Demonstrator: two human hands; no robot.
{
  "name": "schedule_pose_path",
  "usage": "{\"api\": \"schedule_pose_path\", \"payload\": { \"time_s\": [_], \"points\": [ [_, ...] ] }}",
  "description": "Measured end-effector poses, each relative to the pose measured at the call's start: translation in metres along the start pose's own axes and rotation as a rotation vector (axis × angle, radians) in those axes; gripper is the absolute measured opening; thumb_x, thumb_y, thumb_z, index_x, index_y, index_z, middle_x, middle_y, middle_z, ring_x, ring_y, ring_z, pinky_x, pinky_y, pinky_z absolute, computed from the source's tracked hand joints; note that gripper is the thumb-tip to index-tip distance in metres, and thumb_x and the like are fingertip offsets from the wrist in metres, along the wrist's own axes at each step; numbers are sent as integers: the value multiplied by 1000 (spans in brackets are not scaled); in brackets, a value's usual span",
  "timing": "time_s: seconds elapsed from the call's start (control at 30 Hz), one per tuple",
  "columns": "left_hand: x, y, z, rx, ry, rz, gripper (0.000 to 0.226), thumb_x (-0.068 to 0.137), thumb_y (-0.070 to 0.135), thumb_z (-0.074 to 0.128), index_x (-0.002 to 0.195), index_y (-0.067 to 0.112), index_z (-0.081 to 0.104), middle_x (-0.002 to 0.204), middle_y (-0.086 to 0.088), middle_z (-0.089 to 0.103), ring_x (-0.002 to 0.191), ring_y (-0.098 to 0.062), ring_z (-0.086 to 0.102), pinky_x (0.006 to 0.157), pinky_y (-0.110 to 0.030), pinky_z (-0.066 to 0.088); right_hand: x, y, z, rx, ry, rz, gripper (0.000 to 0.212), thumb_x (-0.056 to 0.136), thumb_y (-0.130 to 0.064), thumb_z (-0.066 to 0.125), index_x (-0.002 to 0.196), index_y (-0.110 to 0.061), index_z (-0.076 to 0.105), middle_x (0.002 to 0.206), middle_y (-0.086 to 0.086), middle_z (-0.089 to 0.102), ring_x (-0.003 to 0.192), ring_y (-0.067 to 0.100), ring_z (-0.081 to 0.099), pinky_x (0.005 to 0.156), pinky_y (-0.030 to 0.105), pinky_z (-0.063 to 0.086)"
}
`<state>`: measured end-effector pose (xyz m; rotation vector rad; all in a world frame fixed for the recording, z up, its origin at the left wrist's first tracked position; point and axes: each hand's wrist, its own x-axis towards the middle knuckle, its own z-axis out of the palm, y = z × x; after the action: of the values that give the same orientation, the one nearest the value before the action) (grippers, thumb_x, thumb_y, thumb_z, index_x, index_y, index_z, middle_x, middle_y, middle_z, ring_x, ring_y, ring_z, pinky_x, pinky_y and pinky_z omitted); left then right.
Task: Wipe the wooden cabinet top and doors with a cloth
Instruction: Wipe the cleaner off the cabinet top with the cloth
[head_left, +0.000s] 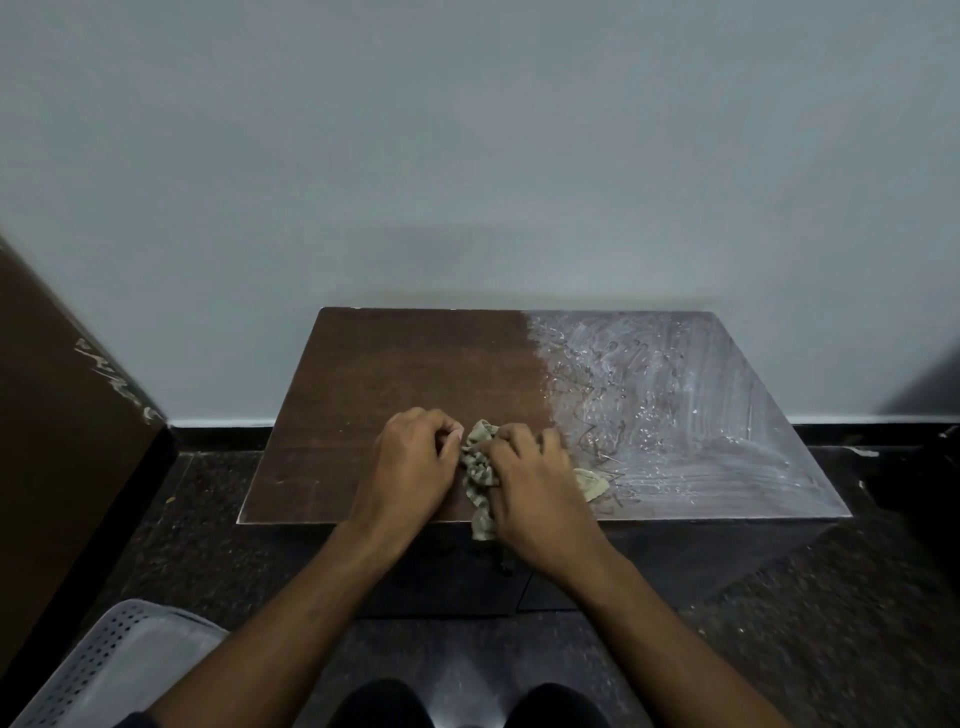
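Observation:
A low wooden cabinet stands against the wall; its brown top (395, 374) is bare on the left half, while the right half carries a whitish, streaky film (675, 395). A crumpled beige cloth (480, 467) lies near the front edge at the middle, one end hanging over the edge. My left hand (410, 467) pinches the cloth's left side with curled fingers. My right hand (535, 488) presses down on the cloth's right part, and a corner of it sticks out past the hand. The cabinet doors (447, 577) below are dark and mostly hidden by my arms.
A pale grey wall (467, 156) rises behind the cabinet. A tall brown panel (57, 415) with scuffed edge leans at the left. A white perforated plastic basket (104, 670) sits at the lower left on the dark speckled floor (831, 623). My knees show at the bottom.

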<state>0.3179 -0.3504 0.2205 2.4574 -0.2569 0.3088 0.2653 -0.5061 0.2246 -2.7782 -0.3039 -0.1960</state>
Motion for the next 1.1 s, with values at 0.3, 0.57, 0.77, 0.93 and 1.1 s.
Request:
{"api": "schedule_pose_path", "payload": {
  "time_s": [0.3, 0.57, 0.77, 0.93, 1.1],
  "points": [
    [-9, 12, -2, 6, -2, -15, 8, 91, 23, 64, 87, 22, 71, 81, 11, 57, 78, -7, 53, 70, -19, 39, -3, -1, 4, -34, 40, 26, 41, 85, -26, 44, 123, -19, 56, 126, 2, 48, 104, 25, 39, 89, 41, 43],
    [-13, 17, 5, -6, -29, 4, 9, 90, 25, 65, 85, 22, 71, 79, 12, 55, 75, -6, 52, 68, -18, 37, 2, 16, -2, -56, 84, 139, 39, 87, -21, 48, 125, -17, 55, 128, 4, 48, 110, 28, 40, 95, 44, 43],
    [-7, 22, 13, -14, -52, 10, 4, 86, 23, 69, 82, 23, 71, 77, 14, 55, 74, -4, 51, 64, -12, 38, -17, 20, -2, -57, 78, 62, 41, 83, -23, 52, 123, -17, 57, 125, 3, 50, 103, 25, 41, 91, 41, 45],
    [0, 26, 20, -42, -64, 28, 4, 80, 20, 75, 80, 24, 72, 76, 13, 58, 74, -7, 55, 70, -21, 46, -1, 29, -3, -108, 80, 181, 45, 86, -21, 56, 131, -17, 52, 129, 6, 48, 110, 28, 41, 94, 42, 44],
    [5, 30, 26, -69, -74, 52, 6, 80, 22, 75, 81, 26, 71, 78, 14, 59, 76, -5, 58, 71, -18, 45, -30, 26, -10, -57, 55, 122, 51, 83, -36, 44, 130, -19, 52, 130, 2, 48, 112, 26, 41, 97, 42, 43]
  ]
}}
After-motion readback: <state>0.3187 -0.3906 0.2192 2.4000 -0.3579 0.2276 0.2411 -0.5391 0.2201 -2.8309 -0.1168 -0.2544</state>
